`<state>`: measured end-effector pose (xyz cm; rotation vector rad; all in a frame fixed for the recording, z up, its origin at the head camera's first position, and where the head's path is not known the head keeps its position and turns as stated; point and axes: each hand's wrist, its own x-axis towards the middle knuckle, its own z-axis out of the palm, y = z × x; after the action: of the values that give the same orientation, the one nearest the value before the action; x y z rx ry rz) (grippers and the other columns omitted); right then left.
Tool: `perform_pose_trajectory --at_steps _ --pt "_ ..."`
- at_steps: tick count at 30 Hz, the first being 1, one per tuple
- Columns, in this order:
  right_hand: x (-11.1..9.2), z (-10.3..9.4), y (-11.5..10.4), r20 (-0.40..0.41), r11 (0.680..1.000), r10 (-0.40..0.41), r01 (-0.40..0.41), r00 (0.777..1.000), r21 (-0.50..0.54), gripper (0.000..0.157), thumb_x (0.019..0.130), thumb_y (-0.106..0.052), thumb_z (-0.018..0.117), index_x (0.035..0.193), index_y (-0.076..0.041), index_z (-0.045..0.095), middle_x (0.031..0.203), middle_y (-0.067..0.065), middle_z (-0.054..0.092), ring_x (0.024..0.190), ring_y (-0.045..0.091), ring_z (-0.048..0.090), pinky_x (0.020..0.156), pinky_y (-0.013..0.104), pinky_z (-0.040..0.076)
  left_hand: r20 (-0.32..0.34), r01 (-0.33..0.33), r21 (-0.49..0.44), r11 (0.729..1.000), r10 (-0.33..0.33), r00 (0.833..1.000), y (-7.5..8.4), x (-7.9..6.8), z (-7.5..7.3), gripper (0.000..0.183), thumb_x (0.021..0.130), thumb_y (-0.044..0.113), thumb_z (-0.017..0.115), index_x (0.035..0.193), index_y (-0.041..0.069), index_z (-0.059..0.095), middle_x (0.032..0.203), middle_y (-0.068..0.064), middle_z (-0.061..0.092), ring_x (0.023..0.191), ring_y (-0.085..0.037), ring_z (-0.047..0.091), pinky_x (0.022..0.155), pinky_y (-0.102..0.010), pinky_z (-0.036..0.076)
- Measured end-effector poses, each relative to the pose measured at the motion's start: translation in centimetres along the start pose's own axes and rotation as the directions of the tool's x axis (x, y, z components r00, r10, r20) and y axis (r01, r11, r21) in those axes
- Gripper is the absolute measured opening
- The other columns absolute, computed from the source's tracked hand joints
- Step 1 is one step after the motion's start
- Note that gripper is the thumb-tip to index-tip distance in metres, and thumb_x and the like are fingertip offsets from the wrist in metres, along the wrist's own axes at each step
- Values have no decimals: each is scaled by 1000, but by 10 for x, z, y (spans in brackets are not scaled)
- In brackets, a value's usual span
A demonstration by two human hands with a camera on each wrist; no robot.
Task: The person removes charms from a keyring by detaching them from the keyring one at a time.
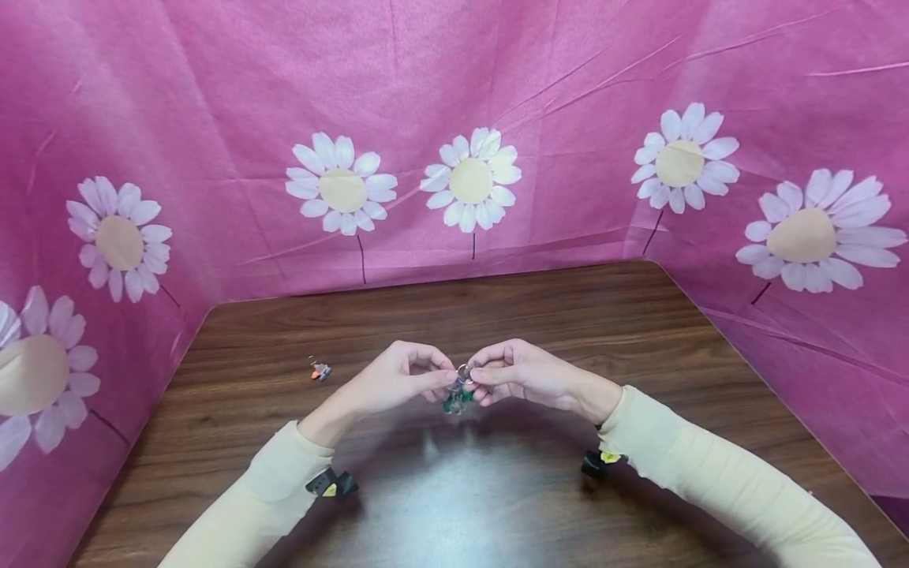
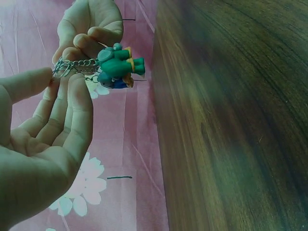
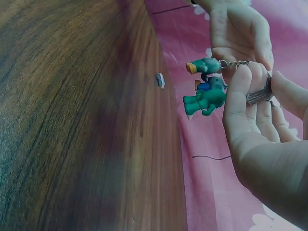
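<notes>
Above the middle of the table, both hands meet at a metal key ring [image 1: 463, 371]. My left hand [image 1: 401, 380] pinches the ring from its side between thumb and fingertips. Opposite it, my right hand [image 1: 529, 377] pinches the ring too, with a dark, ridged metal piece [image 3: 260, 96] between its thumb and fingers. From the ring hang short chains [image 2: 82, 62] with small figurines: a green figurine [image 2: 118, 66] with yellow bands, and a blue one [image 2: 115, 81] partly hidden behind it. In the right wrist view, another green figurine [image 3: 204, 65] has an orange end.
A small keychain charm [image 1: 321, 369] in grey, blue and orange lies on the wooden table [image 1: 284, 442], left of the hands. A pink cloth [image 1: 568, 71] with printed daisies surrounds the table's back and sides. Black straps [image 1: 332, 483] sit at the wrists.
</notes>
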<state>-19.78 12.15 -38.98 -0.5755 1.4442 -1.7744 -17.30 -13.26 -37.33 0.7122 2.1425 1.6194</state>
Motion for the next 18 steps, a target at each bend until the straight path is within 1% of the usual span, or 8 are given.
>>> perform_pose_trajectory --at_steps 2,5,7,10,12,16,18 --pt "1 0 0 0 1000 -1 1 1000 3 13 101 -6 62 111 -2 67 101 12 72 87 16 70 84 34 59 -13 -4 -2 1000 4 1000 0 -1 0 22 98 15 68 111 -2 72 94 -12 75 86 -44 69 78 -54 60" --pt "1 0 0 -1 1000 -2 2 1000 7 13 100 -6 63 112 -2 68 101 11 73 87 16 70 83 33 59 -26 -14 1 1000 14 1000 0 -1 0 24 98 13 68 116 -2 72 99 -11 75 87 -44 70 77 -49 61" --pt "2 0 0 2 1000 -4 4 1000 9 13 100 -7 63 112 -2 68 101 12 73 87 16 70 83 33 60 -32 -24 6 1000 24 999 0 -1 0 23 98 12 68 116 -2 72 100 -11 75 88 -44 69 76 -47 61" --pt "3 0 0 4 1000 -6 6 1000 14 14 99 -7 64 112 -2 68 102 14 73 86 17 70 84 34 60 -42 -31 13 999 31 999 0 -1 1 21 98 10 68 115 -2 73 98 -10 75 86 -44 69 76 -49 61" --pt "3 -1 0 6 1000 -8 8 1000 18 14 99 -8 65 112 -2 68 102 15 72 86 17 70 84 34 59 -45 -28 25 999 29 999 1 -1 1 21 98 11 68 113 -1 73 97 -9 75 86 -41 70 77 -50 61" --pt "3 0 0 5 1000 -13 13 1000 24 13 100 -7 63 111 -2 68 101 12 73 86 16 69 84 33 59 -44 -17 41 999 19 999 3 -2 1 20 98 13 67 112 -1 74 99 -9 75 84 -35 72 77 -50 61" --pt "4 1 0 0 999 -16 16 1000 34 12 100 -6 62 110 -2 68 99 11 72 86 16 69 83 32 59 -46 -20 46 999 22 999 4 -2 0 20 98 13 67 111 -1 74 99 -9 75 82 -35 72 77 -51 61"
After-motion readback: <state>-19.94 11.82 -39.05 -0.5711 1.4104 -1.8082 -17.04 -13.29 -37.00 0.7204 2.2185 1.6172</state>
